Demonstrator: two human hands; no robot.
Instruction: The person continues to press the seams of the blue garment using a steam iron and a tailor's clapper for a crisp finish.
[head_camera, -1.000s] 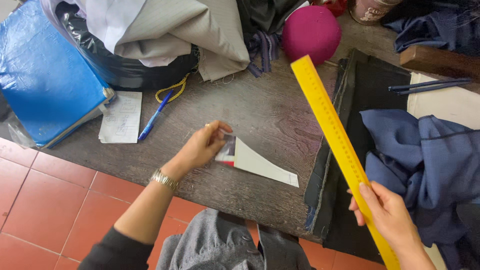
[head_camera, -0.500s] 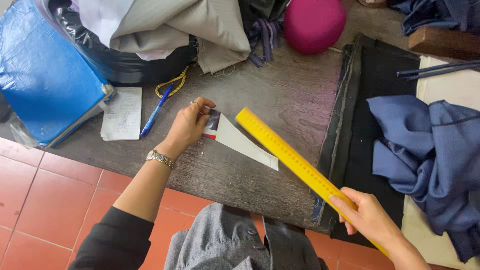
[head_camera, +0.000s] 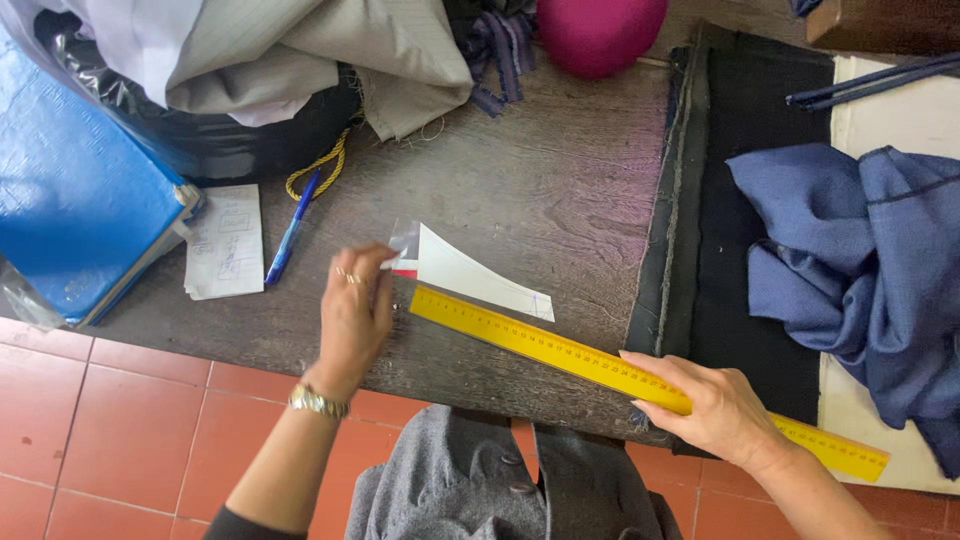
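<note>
Here, on the dark wooden table (head_camera: 540, 200), there is one yellow ruler (head_camera: 560, 350), one white paper piece (head_camera: 475, 278) cut to a long wedge, one blue pen (head_camera: 291, 240), one small note slip (head_camera: 225, 255), one blue folder (head_camera: 70, 210) and one round magenta cushion (head_camera: 600, 30); a blue cloth (head_camera: 860, 260) lies bunched on a black cloth (head_camera: 720, 250) at the right, and grey fabric (head_camera: 300, 60) is heaped at the far edge. Two hands are at work. The left hand (head_camera: 355, 315) rests with its fingers curled loosely down on the wide end of the paper piece, where a bit of red and clear wrapping shows; whether it pinches the paper or only presses it I cannot tell. The right hand (head_camera: 710, 405) lies flat and mostly open on top of the ruler, pressing it to the table near the front edge. The ruler sits between the two hands, its near end just beside the left hand's fingertips and its far end sticking out past the right wrist, over the table edge. Its long axis runs diagonally, from upper left down to lower right, just beside the lower edge of the paper wedge, which points its narrow tip to the right along nearly the same line.
</note>
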